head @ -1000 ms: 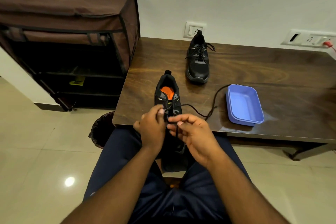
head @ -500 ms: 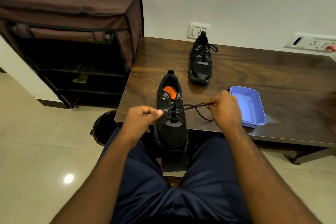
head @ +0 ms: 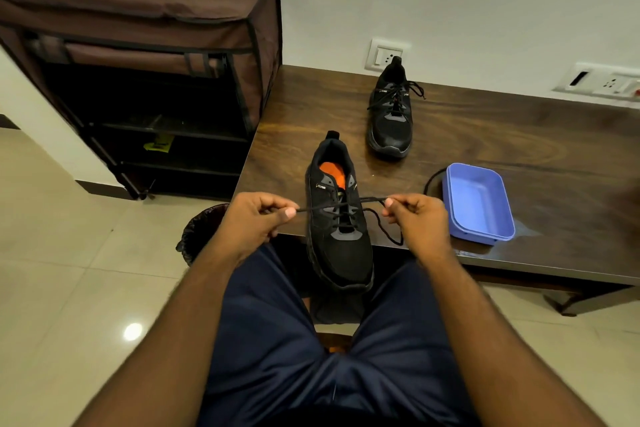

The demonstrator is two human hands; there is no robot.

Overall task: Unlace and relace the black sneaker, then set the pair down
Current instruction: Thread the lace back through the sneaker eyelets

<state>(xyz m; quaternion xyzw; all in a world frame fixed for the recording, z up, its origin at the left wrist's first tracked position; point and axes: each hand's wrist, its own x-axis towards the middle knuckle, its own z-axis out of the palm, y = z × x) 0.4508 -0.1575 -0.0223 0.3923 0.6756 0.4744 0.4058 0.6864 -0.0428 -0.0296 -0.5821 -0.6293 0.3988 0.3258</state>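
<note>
A black sneaker (head: 341,246) with an orange insole lies at the near edge of the wooden table (head: 502,139), its toe hanging over the edge towards me. Its black lace (head: 341,206) is stretched sideways across the eyelets. My left hand (head: 254,224) pinches the lace's left end beside the shoe. My right hand (head: 417,218) pinches the right part of the lace, and the loose tail droops below it onto the table. The second black sneaker (head: 391,114), laced and tied, stands farther back near the wall.
A blue plastic tray (head: 479,204) sits on the table just right of my right hand. A brown fabric shoe rack (head: 138,73) stands left of the table. A dark bin (head: 201,236) is on the floor below the table's left corner.
My hands went from close together over the shoe's eyelets to wide apart on either side, pulling the lace taut across the shoe. The right hand drew back a little from the tray.
</note>
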